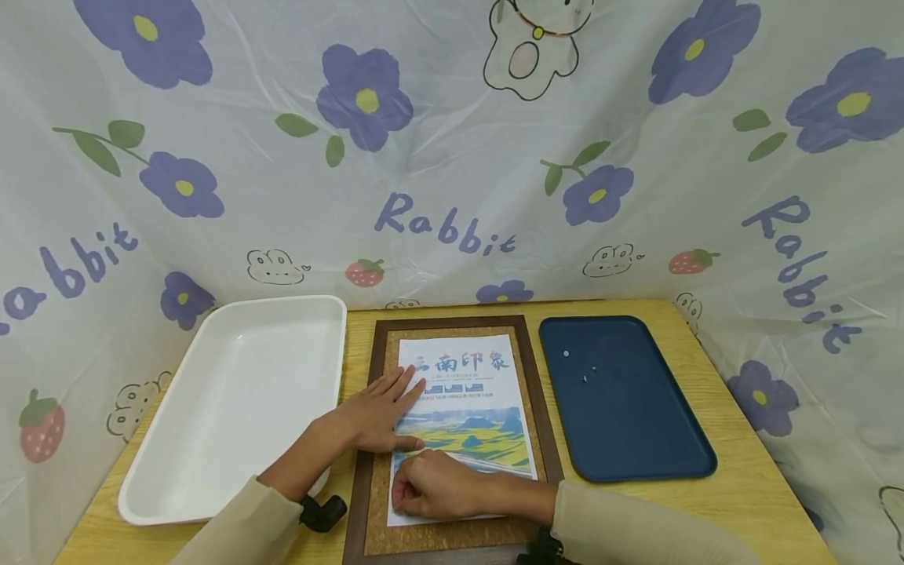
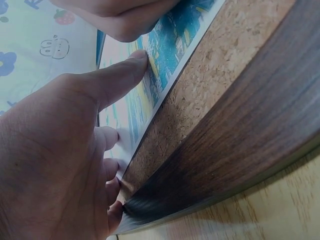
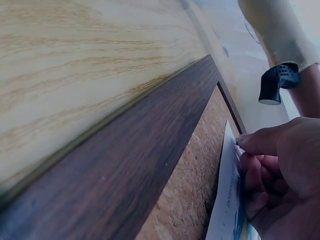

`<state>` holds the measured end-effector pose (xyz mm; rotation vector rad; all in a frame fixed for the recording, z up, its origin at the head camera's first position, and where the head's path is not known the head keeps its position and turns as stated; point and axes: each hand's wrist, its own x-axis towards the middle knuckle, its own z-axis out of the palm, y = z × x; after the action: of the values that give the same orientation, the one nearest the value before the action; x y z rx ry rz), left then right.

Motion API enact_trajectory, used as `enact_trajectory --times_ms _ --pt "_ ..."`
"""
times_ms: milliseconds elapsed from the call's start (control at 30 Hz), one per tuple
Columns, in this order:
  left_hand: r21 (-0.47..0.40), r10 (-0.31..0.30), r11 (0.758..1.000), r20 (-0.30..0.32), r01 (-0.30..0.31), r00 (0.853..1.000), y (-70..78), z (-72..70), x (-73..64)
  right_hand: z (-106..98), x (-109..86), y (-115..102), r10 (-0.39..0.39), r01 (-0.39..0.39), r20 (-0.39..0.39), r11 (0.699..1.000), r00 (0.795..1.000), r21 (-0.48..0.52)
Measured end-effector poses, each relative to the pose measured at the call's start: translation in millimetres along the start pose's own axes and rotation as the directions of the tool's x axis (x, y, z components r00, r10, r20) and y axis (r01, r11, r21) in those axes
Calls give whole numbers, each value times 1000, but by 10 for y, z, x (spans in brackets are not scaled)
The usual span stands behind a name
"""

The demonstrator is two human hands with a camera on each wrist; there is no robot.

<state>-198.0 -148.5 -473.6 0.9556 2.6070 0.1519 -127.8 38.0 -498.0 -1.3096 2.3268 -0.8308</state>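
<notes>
A printed poster (image 1: 452, 392) with blue lettering and a landscape lies on a cork board (image 1: 417, 541) in a dark wooden frame (image 1: 542, 424). My left hand (image 1: 377, 412) rests spread over the poster's left edge; in the left wrist view its thumb reaches across the print while the other fingers lie along the edge. Over the poster's lower left corner, my right hand (image 1: 441, 486) has its fingers curled. In the right wrist view its thumb presses a tiny metallic thumbtack (image 3: 237, 142) at the corner of the paper, mostly hidden under the thumb tip.
To the left stands a large white tray (image 1: 233, 408). A dark blue tray (image 1: 636, 424) lies right of the board, with several tiny pieces on it, one a pale round one (image 1: 566, 354). All sit on a wood-grain table (image 1: 749, 479) before a printed curtain (image 1: 452, 141).
</notes>
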Motion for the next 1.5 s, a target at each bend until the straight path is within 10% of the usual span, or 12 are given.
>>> enact_trajectory --times_ms 800,1500 --pt "-5 1 1000 -4 -1 1000 -20 -35 -20 -378 -315 273 112 -82 -22 837 994 541" --pt "-41 7 999 17 -6 1000 -16 -14 -16 -774 -867 650 259 -169 -135 869 956 466"
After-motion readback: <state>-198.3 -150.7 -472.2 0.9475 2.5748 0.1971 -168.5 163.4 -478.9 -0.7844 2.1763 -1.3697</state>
